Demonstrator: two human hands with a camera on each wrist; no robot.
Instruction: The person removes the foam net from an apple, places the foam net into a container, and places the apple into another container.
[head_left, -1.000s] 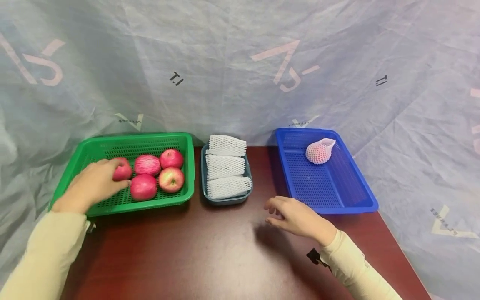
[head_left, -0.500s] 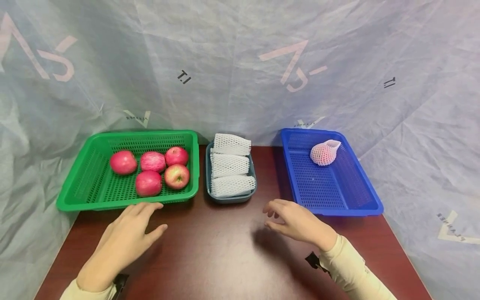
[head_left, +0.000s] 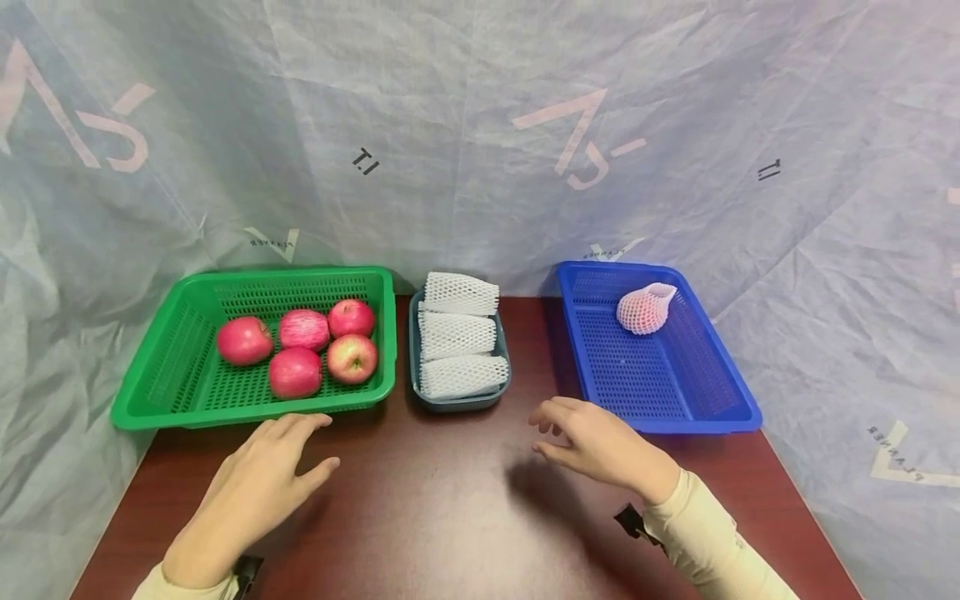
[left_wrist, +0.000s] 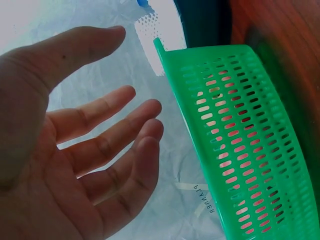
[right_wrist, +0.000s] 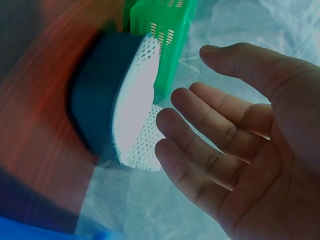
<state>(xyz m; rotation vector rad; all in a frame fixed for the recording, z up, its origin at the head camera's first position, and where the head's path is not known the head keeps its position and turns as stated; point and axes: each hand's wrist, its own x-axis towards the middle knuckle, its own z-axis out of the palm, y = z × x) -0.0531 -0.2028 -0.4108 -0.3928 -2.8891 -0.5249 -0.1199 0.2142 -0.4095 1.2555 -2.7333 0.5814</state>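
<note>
My left hand (head_left: 258,483) hovers near the front rim of the green basket (head_left: 247,414), its fingers loosely bent and holding nothing. In that basket lie several red apples (head_left: 296,372), grouped toward the right side. My right hand (head_left: 600,444) hangs over the table before the blue basket (head_left: 600,367), with relaxed fingers and nothing in its grasp. The right wrist view shows its bare palm (right_wrist: 255,185). Between the baskets stands a small dark tray (head_left: 461,406) holding white foam net sleeves (head_left: 459,335). One apple in a foam net (head_left: 643,310) lies inside the blue basket.
The dark red-brown table (head_left: 420,517) stretches in front of the containers. A grey printed cloth (head_left: 450,125) hangs close behind them and at both sides. The side wall of the green basket (left_wrist: 235,135) rises close to the left hand in the left wrist view.
My left hand has let go of the leftmost apple and drawn back out of the green basket toward the table's front. My right hand has stayed nearly in place.
</note>
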